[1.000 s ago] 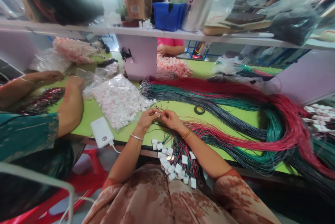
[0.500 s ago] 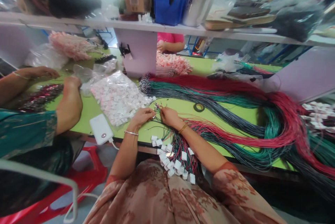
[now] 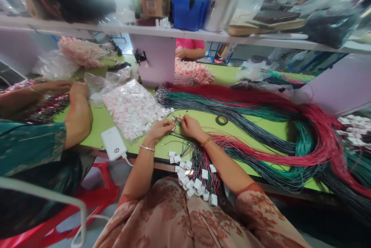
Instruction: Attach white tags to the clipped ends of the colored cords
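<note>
My left hand (image 3: pixel 161 129) and my right hand (image 3: pixel 189 126) meet over the green table (image 3: pixel 203 118), fingers pinched together around thin wire ends (image 3: pixel 176 119) and what looks like a small white connector. A bundle of finished wires with white connectors (image 3: pixel 194 180) hangs over the table edge into my lap. A clear bag of white connectors (image 3: pixel 131 109) lies just left of my left hand. Long red, teal and grey wires (image 3: pixel 261 124) sweep from the table's middle to the right.
A white power bank (image 3: pixel 114 143) lies at the front edge. A small tape ring (image 3: pixel 222 120) sits beyond my right hand. A co-worker's arm (image 3: pixel 77 118) rests at left. A purple divider (image 3: pixel 156 60) and a cluttered shelf (image 3: pixel 203 37) stand behind.
My hands have stayed together at the wire ends, shifting only slightly. The view has moved a little.
</note>
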A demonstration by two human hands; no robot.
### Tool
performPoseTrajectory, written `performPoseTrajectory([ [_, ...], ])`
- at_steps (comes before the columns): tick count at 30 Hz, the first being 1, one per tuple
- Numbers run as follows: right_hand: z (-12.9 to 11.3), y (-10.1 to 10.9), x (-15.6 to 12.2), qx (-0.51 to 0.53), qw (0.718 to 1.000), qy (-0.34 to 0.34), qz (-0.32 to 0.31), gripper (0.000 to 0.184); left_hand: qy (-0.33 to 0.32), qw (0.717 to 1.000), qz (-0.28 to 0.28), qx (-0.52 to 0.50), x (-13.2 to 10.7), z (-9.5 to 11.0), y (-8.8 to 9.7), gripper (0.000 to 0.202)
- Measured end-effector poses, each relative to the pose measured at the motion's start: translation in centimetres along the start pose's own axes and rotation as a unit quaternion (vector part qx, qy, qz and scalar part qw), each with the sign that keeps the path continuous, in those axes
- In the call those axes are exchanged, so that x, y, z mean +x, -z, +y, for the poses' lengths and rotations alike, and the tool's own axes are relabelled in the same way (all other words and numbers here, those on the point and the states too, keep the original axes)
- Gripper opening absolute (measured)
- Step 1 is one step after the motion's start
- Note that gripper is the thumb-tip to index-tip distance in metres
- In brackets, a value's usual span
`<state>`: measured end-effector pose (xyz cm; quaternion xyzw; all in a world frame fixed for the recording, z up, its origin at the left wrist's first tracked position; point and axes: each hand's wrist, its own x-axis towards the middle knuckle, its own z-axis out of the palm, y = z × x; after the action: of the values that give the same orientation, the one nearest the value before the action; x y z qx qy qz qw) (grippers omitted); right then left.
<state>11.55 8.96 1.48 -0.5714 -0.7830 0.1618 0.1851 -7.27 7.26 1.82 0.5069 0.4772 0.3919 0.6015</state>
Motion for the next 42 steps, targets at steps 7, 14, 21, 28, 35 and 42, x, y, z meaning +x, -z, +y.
performPoseTrajectory([
  [7,0.0,0.9,0.7,0.321,0.943,0.014,0.089,0.021,-0.026,0.993,0.005,-0.118,0.4,-0.5,-1.1,0.029],
  [14,-0.4,1.0,-0.3,0.324,0.943,0.016,0.067,0.019,0.006,0.98,0.012,-0.201,0.8,-0.7,-1.4,0.03],
  [21,0.2,1.0,-1.0,0.264,0.964,0.003,0.023,0.013,0.012,0.976,-0.01,-0.219,0.8,-0.6,-1.6,0.026],
  [28,0.3,1.0,-0.8,0.275,0.961,0.009,0.022,0.014,0.01,0.973,-0.008,-0.23,0.9,-0.8,-1.3,0.026],
  [35,0.0,-0.1,-0.9,0.259,0.966,-0.001,0.017,0.02,0.001,0.98,0.021,-0.198,0.8,-0.9,-2.3,0.031],
  [42,-0.1,-0.2,-1.3,0.202,0.978,0.048,0.018,0.022,0.016,0.983,0.058,-0.174,1.0,-1.2,-2.2,0.029],
])
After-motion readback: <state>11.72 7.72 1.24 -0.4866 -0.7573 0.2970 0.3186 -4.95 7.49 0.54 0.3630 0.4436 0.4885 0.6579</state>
